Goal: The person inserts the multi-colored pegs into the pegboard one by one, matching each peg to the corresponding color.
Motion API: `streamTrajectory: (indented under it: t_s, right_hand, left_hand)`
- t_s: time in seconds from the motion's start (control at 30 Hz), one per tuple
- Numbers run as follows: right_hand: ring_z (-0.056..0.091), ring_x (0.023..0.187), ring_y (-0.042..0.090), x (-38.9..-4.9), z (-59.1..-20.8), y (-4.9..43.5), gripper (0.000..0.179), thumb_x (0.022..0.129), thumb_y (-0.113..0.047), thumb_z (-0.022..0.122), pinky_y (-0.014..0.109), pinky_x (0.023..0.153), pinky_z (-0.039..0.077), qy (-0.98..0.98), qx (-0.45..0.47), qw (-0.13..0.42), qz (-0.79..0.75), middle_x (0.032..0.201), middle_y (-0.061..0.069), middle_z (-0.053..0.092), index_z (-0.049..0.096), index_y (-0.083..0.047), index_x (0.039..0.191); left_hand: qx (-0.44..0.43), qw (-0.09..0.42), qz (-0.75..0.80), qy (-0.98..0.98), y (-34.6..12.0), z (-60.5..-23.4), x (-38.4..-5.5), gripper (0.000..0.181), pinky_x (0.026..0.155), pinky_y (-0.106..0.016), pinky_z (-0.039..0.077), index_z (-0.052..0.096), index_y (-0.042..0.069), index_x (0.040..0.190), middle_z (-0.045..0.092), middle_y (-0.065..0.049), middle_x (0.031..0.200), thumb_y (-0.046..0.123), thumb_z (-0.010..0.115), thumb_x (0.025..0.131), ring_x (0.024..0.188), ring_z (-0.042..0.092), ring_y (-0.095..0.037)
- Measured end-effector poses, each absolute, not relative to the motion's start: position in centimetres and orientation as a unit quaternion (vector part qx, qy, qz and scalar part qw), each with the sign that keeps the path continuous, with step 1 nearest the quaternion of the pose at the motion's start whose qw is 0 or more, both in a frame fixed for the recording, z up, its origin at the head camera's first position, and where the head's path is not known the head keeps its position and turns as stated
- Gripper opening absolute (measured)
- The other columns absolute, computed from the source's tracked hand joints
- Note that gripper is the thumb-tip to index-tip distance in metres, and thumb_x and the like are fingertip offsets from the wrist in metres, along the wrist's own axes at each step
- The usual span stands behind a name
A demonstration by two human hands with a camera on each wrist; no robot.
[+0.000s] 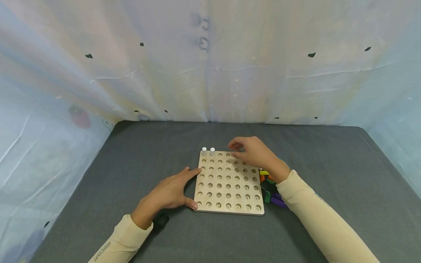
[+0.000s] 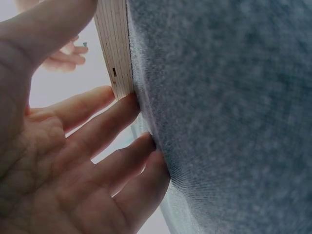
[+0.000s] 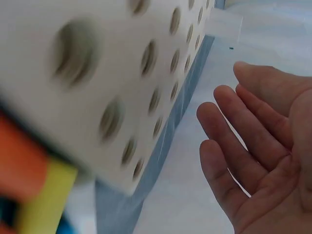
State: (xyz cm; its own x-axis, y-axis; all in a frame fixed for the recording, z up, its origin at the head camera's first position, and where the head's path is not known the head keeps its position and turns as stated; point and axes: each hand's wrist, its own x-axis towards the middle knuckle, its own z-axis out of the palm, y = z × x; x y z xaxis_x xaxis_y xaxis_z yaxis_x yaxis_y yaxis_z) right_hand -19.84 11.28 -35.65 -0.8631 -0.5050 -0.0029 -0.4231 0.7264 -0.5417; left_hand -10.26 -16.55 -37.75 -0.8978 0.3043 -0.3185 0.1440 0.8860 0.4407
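Note:
A square wooden board with rows of round holes lies flat on the table. Two white pegs stand upright in its far left corner holes. My left hand rests along the left side of the board, with its thumb at the near corner and spread fingers touching the edge; the left wrist view shows fingertips against the layered side. Above the far right part of the board hovers my right hand. Its fingers are loosely bent, and the right wrist view shows nothing in the palm.
Beside the board's right edge, partly behind the right forearm, lies a pile of coloured pieces: yellow, green, orange and purple. Dark grey cloth covers the table. Pale curtains hang behind and at both sides.

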Motion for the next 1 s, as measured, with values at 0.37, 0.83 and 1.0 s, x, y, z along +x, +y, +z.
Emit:
streamTrajectory:
  t_s: [0.37,0.83,1.0]
  right_hand:
    - [0.068,0.101,0.02,-18.6,-35.8,16.4,0.025,0.094,-0.02,0.07,0.043,0.084,0.055,0.931,-0.266,0.068,-0.24,0.109,0.001,0.073,0.07,-0.014,0.118]
    - [0.067,0.102,0.023,-17.9,-37.3,20.0,0.027,0.089,-0.016,0.075,0.046,0.088,0.054,0.939,-0.25,0.093,-0.216,0.109,0.003,0.073,0.07,-0.015,0.115]
    - [0.067,0.102,0.024,-18.0,-37.5,19.7,0.026,0.088,-0.016,0.076,0.048,0.088,0.053,0.941,-0.247,0.097,-0.209,0.108,0.003,0.073,0.07,-0.014,0.113]
  left_hand:
    - [0.127,0.183,0.213,0.951,-16.6,-37.9,-10.2,0.109,0.104,-0.063,0.04,0.036,0.032,0.154,0.031,-0.017,0.162,0.048,0.09,0.061,0.141,0.041,-0.044]
    - [0.124,0.186,0.212,0.951,-16.8,-38.1,-10.3,0.109,0.104,-0.062,0.041,0.035,0.033,0.155,0.03,-0.016,0.162,0.047,0.091,0.062,0.142,0.041,-0.042]
    - [0.121,0.186,0.214,0.951,-16.8,-38.1,-10.2,0.109,0.104,-0.063,0.04,0.035,0.034,0.154,0.03,-0.015,0.162,0.046,0.091,0.062,0.142,0.04,-0.042]
